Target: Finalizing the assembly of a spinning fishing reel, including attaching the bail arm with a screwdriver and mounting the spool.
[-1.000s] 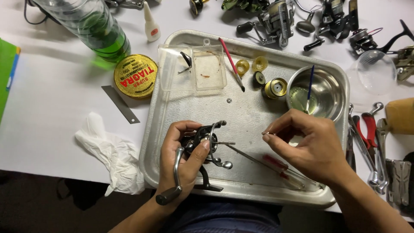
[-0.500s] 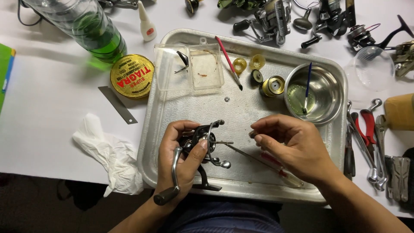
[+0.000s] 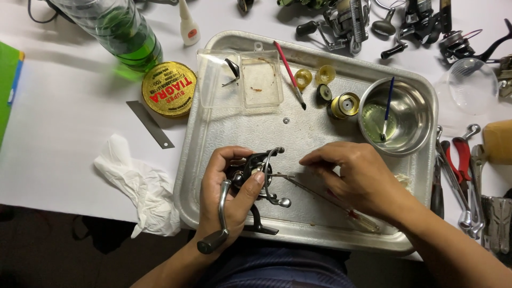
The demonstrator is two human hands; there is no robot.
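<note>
- A metal tray (image 3: 213, 176) sits in the middle of a white table and serves as the landmark for everything below.
- Far left of the tray, a crumpled white tissue (image 3: 141, 184) lies on the table.
- Up and left of the tray stands a green glass bottle (image 3: 125, 34), with a round gold tin (image 3: 169, 89) just beside the tray's upper left corner and a flat metal strip (image 3: 150, 124) below the tin.
- Inside the tray at its upper left lies a clear plastic box (image 3: 242, 80), with a red-handled brush (image 3: 289, 74) to its right.
- Over the tray's lower left part, the left hand (image 3: 226, 197) is clamped around a dark fishing reel (image 3: 256, 176), thumb pressed on the body; the reel's crank handle hangs down past the tray's near rim.
- Near the tray's centre, the right hand (image 3: 354, 178) has its fingers pinched together at a thin screwdriver (image 3: 325, 197), whose tip touches the reel and whose red handle lies on the tray floor.
- In the tray's upper right stands a steel bowl (image 3: 421, 114) holding a blue-handled brush (image 3: 388, 106), with small gold-coloured parts (image 3: 341, 104) to its left.
- Right of the tray lie red-handled pliers (image 3: 461, 154) and other metal tools.
- Beyond the tray's far rim lie several more reels (image 3: 346, 21).
</note>
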